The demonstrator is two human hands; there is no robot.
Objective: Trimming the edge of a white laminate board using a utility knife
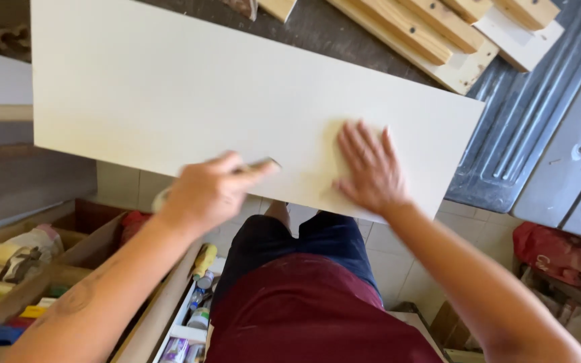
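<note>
Your left hand [206,191] is curled closed around a thin tool [258,165]. Only its tip shows past your fingers, lying on the near edge of the pale board [189,101]. The hand is motion-blurred, so it's probably a pencil or a small scraper; I can't say which. A pale rounded bit sticks out at the heel of that hand, also too smeared to identify.

Your right hand [370,168] is flat and spread, palm down on the board, holding nothing. It sits just beside the tool tip, on the side away from your left hand, near the board's right corner.

The board runs out of frame at the top left, so its full length isn't visible. Its near edge overhangs the bench toward you; your legs and the tiled floor show directly under both hands.

Beyond your right hand, past the board's far edge, wooden battens [432,33] lie on the bench, cut off by the top of the frame. Below your left forearm, open wooden crates [68,249] hold rags and coloured bits, hard to make out. Bottles [200,296] stand in a white tray between the crates and your leg. A red bag [553,249] sits under your right forearm's side, partly hidden.
</note>
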